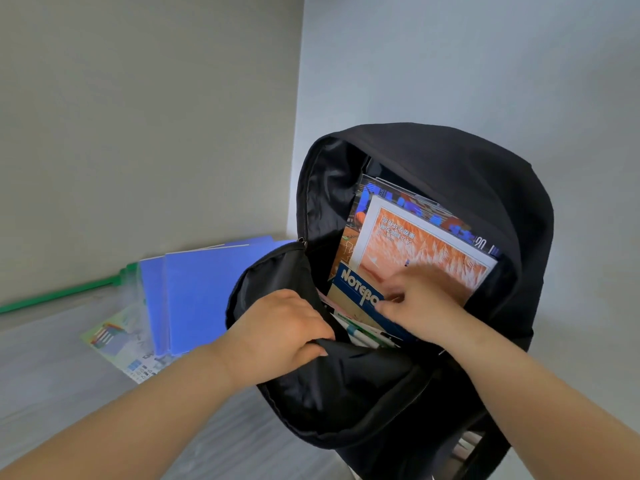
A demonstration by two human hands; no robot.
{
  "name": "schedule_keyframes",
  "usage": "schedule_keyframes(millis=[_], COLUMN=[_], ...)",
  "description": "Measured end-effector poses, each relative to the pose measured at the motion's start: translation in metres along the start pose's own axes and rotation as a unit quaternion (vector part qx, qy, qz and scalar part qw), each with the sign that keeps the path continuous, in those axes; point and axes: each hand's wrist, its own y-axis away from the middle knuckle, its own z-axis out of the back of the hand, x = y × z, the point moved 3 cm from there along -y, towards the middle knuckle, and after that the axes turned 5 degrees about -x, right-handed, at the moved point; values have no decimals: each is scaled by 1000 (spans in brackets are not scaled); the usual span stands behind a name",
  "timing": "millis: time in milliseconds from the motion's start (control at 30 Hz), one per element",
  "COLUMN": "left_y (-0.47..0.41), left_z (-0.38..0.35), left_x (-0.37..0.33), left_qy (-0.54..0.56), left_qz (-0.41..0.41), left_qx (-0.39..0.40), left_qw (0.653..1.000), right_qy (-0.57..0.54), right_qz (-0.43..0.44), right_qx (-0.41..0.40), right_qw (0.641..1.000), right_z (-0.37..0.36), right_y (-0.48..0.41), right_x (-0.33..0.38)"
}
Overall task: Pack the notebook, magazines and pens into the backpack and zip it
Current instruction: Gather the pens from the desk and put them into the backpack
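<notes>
A black backpack (460,174) stands open on the table, its main compartment gaping toward me. Inside lean an orange-covered magazine (422,251) and, behind it, a blue magazine (408,202). A blue notebook (356,289) marked NOTEBOOK sits in front of them. Several pens (363,336) lie low in the opening. My left hand (277,327) grips the front edge of the opening and holds it apart. My right hand (422,303) is inside the bag with curled fingers on the notebook; its fingertips are blurred.
Blue folders (197,292) lie on the grey table to the left of the bag, over a printed leaflet (117,337). A green strip (59,294) runs along the wall base. Walls meet in a corner right behind the bag.
</notes>
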Motion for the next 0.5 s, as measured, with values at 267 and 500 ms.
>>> schedule_keyframes(millis=[267,500], left_y=[-32,-55], left_z=[-2,21], left_x=[2,45], left_qy=[61,165], left_qz=[-25,137], left_qx=[19,-158], left_qw=[998,964], right_qy=[-144,15], right_qz=[-105,-145], right_qx=[-273,-265], right_qw=[945,953], right_z=[63,67], right_y=[37,32], right_x=[-9,-15])
